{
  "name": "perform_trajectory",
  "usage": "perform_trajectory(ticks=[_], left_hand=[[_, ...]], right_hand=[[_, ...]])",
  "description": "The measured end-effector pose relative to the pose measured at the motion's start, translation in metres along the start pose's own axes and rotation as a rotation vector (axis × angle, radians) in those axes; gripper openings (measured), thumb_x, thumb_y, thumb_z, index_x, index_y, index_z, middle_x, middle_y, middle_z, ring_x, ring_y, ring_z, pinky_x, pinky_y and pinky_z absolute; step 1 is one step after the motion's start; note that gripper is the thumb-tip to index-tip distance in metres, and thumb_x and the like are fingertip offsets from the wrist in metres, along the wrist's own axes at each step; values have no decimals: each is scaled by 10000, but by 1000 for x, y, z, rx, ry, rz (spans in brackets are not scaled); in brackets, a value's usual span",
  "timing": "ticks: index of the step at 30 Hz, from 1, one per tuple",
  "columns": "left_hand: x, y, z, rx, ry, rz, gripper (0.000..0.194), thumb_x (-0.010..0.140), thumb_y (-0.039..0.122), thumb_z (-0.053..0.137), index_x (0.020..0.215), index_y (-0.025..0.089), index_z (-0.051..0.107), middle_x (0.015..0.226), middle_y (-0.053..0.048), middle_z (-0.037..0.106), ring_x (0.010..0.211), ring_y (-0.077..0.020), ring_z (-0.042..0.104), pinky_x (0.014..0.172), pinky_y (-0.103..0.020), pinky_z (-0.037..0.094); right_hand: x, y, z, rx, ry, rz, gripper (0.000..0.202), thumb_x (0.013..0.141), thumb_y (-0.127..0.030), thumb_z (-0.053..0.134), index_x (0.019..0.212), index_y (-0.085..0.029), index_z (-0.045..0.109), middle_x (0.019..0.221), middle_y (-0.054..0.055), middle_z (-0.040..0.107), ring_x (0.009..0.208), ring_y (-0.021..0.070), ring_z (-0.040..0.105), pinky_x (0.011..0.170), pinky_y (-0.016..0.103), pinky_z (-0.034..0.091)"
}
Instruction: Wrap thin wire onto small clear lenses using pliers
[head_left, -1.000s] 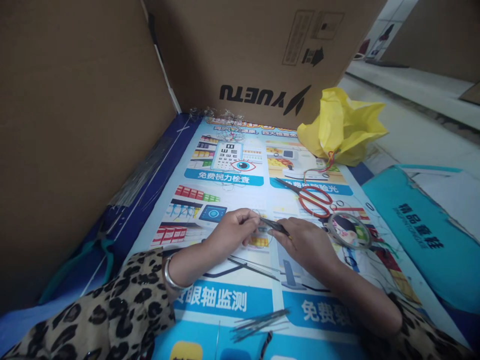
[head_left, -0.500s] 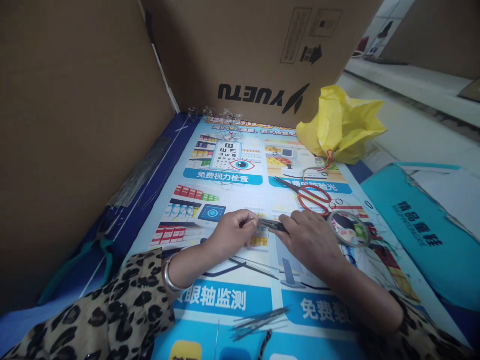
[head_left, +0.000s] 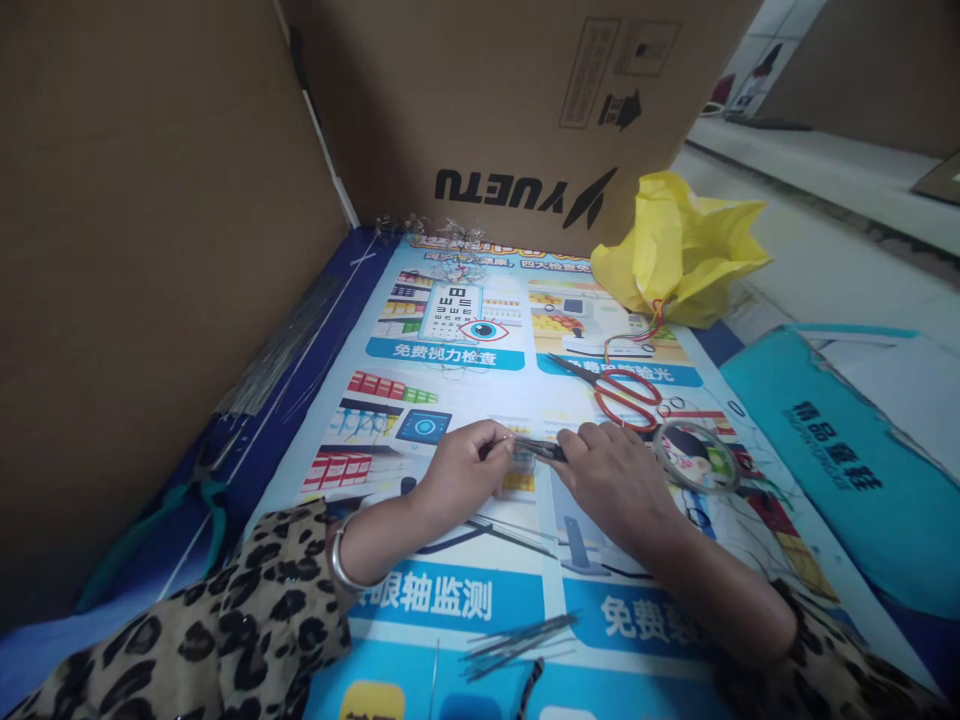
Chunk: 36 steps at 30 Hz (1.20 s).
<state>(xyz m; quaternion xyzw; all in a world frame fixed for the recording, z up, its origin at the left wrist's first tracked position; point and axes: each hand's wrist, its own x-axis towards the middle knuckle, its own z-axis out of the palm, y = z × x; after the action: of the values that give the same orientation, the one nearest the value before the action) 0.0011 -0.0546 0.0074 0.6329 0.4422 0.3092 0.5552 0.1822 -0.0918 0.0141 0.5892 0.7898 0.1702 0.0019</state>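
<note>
Around a pair of pliers (head_left: 541, 450) my right hand (head_left: 615, 480) is closed, its dark jaws pointing left. The jaw tips meet the pinched fingers of my left hand (head_left: 465, 465), which hold something too small to make out, perhaps fine wire. Just beyond my right hand lie red-handled scissors (head_left: 628, 398), blades toward the upper left. A roll of clear tape (head_left: 697, 456) rests right of that hand. Below the hands, a bundle of thin wires (head_left: 519, 645) lies on the printed poster (head_left: 555, 595).
Cardboard panels (head_left: 517, 120) stand at the back and left. A yellow bag (head_left: 675, 250) sits at the back right, beside a teal piece of cardboard (head_left: 840, 460). Teal-handled pliers (head_left: 214, 510) and a bunch of straight wires (head_left: 281, 345) lie at left. Tangled wire (head_left: 457, 245) is at the back.
Both hands keep nearly the same place and grip. The pliers' handles show slightly less beside my right hand's fingers; the view has shifted very slightly.
</note>
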Motion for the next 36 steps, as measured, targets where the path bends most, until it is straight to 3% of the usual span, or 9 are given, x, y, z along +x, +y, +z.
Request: perform_trajectory(ticks=[5,11,16,27,36], left_hand=[[0,1,0,-32,-8,-12,160,782,290,472,690,170,523,438,58,468,422,-83,435,471,-196,351],[2,1,-1,-162,-76,-22,209,800,324,472,666,167,506,451,53,475,430,-76,442,516,-201,376],[3,3,-3,-172,-85,-30,229,820,332,458,678,160,511,454,50,462,440,-74,428,511,-197,363],[2,-2,-1,-24,-27,26,170,788,307,481,762,164,569,469,50,494,456,-86,452,500,-198,365],[2,-1,2,19,28,4,132,765,251,479,719,161,564,442,54,485,425,-77,447,475,-185,367]], right_hand=[[0,0,6,13,-9,2,173,818,-338,538,803,-169,575,720,62,578,706,208,521,628,305,260],[0,-1,15,227,-9,67,323,873,-426,421,890,-162,607,765,65,609,718,175,540,632,271,308],[1,1,15,290,-19,84,311,878,-400,419,902,-153,607,786,72,612,769,183,543,665,272,325],[-2,3,9,101,68,29,230,828,-384,507,828,-173,599,741,58,579,735,190,486,672,298,258],[-1,0,0,-12,75,36,177,814,-353,530,793,-185,579,713,59,567,712,202,475,652,317,230]])
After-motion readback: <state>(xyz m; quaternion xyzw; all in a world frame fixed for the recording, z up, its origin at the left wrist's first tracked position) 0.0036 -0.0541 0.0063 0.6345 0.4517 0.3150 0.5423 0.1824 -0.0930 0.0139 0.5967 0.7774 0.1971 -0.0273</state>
